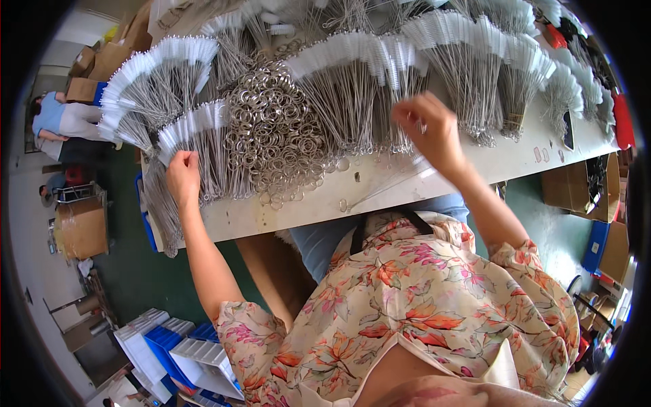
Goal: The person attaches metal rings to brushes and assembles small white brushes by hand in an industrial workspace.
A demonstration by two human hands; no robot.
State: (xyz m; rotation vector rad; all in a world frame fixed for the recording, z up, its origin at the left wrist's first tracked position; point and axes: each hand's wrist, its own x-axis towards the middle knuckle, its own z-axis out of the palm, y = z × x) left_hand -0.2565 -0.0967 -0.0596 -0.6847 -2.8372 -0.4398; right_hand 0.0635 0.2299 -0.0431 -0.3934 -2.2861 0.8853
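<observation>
My left hand [183, 178] is at a bunch of thin wire-handled cleaning brushes [196, 129] with white bristle heads. Its fingertips are pinched together on a brush there. Blurred by motion, my right hand [432, 129] hovers over the front of another row of brushes [346, 95], its fingers curled; whether they hold anything is hard to see. Between the hands lies a large heap of shiny metal split rings [274, 129]. Near the table's front edge, a loose brush [393, 186] lies slantwise, with a ring [344, 203] by its wire end.
More brush bundles [468, 54] cover the white table [298, 214] at the back and right. A dark phone-like object [568, 130] lies at the right. Cartons [576, 190] stand beyond the right end, blue and white bins [169, 353] at lower left. A person [64, 122] stands far left.
</observation>
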